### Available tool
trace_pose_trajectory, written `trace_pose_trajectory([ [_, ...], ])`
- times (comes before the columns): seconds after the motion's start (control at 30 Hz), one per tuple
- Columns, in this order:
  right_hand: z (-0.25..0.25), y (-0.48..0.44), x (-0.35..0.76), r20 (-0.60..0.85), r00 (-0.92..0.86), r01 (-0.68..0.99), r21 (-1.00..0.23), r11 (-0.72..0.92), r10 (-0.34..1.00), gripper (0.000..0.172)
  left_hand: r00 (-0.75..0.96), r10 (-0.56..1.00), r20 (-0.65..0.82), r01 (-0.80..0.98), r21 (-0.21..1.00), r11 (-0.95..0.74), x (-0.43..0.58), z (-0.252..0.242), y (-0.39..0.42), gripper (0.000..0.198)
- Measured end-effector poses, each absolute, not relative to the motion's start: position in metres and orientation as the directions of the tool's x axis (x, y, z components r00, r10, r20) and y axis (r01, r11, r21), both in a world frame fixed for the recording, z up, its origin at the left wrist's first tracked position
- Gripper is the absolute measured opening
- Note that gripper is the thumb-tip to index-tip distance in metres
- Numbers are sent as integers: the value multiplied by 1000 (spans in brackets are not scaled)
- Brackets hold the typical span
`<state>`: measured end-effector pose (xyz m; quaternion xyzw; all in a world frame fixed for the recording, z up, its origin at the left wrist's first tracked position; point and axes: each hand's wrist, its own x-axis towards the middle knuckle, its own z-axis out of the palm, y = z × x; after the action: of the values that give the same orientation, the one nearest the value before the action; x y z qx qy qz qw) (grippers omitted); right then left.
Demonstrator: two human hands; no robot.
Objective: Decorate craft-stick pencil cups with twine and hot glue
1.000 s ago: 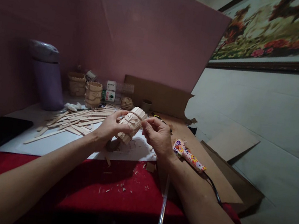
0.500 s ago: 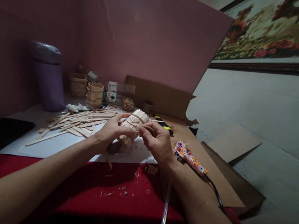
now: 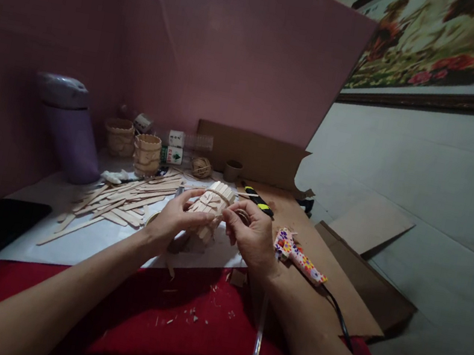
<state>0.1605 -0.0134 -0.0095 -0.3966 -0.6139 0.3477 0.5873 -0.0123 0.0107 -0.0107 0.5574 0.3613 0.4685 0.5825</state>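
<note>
A person's left hand (image 3: pixel 173 215) grips a small, tilted stick-covered cylinder (image 3: pixel 210 202), tied round with cord, above white paper (image 3: pixel 26 239) on a red-covered table (image 3: pixel 135 312). The right hand (image 3: pixel 254 235), just beside it, has its fingers curled together around a brown coil (image 3: pixel 243 216), partly hidden. Loose wooden sticks (image 3: pixel 123 199) lie leftward; a flower-patterned glue gun (image 3: pixel 300 257) lies rightward.

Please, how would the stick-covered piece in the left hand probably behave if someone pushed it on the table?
The stick-covered piece is probably light, since thin wooden sticks form its outside. It should feel fairly stiff, as cord rings the close-set sticks. Laid sideways, it might roll bumpily, given its rounded, ridged outline.
</note>
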Motion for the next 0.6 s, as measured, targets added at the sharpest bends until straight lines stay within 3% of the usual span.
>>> trace_pose_trajectory([
  [0.2,-8,-8,163,407,93,-68,-908,413,909,26,193,979,61,-88,995,-45,-8,-5,11,78],
  [0.4,-9,2,168,357,173,-196,-901,387,918,31,32,996,83,202,975,-88,6,2,29,82],
  [0.6,-9,3,168,300,134,-273,-905,326,944,33,122,975,187,390,894,-221,13,-8,53,65],
])
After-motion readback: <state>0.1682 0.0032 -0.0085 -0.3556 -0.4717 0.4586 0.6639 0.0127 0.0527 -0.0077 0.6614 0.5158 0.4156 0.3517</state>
